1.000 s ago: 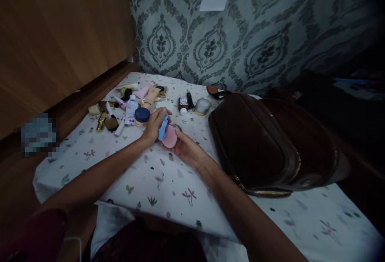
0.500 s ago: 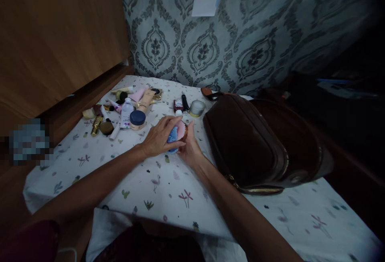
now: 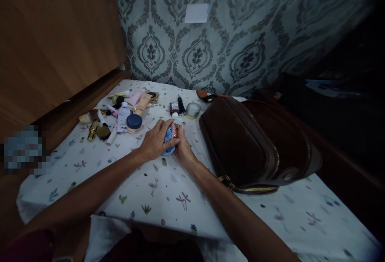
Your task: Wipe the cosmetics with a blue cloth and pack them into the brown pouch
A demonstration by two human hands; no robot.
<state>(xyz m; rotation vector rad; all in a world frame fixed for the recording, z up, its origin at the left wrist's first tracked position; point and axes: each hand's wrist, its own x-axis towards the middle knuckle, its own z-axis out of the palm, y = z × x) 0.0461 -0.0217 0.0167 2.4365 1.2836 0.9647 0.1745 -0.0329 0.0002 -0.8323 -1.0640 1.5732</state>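
Note:
Fingers of my left hand [image 3: 154, 141] are wrapped over a fluffy blue cloth [image 3: 169, 149], pressing it against the pink face of a small round jar [image 3: 175, 132]. My right hand [image 3: 185, 150] grips that jar by its amber-brown side. The jar is tilted on its side between both palms, and much of it is hidden by the fingers. Just beyond the hands stand a small dark red bottle with a white label [image 3: 174, 108], a black tube [image 3: 181, 104] and a grey-lidded jar [image 3: 193, 110].
A large brown leather bag [image 3: 240, 141] lies at the right. Left of the hands are a navy-lidded jar [image 3: 134, 123], a clear bottle [image 3: 123, 117], a beige tube [image 3: 142, 104] and several other cosmetics. A wooden cabinet [image 3: 60, 41] borders the patterned tablecloth [image 3: 132, 198].
The jar has turned, so its pink face now shows edge-on and more of the amber side shows. The cloth stays pressed to it. The whole view has shifted slightly.

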